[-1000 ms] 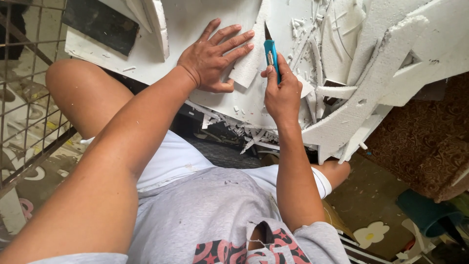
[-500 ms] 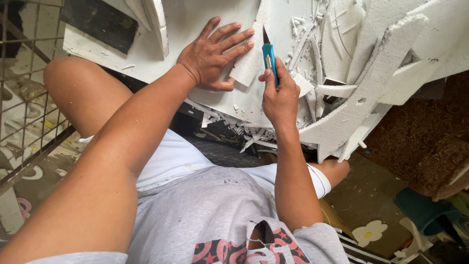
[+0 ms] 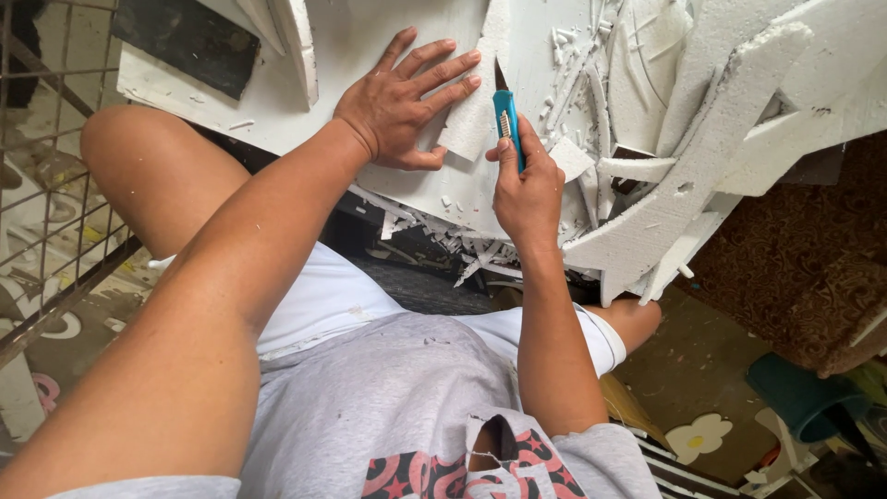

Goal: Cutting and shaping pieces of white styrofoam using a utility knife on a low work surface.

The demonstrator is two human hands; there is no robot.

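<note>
My right fingers grip the blue knife; left fingers press flat on the foam sheet. Offcuts lie below, the cut seemingly partway.

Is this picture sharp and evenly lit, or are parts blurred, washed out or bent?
Head view: soft daylight, no hard shadows; the white foam board is bright, nearly washed out near the top. The left hand pressing it and the right hand gripping the blue utility knife are sharp. The near forearm looms large from the wide lens; the dark floor at lower right is dim.
</note>
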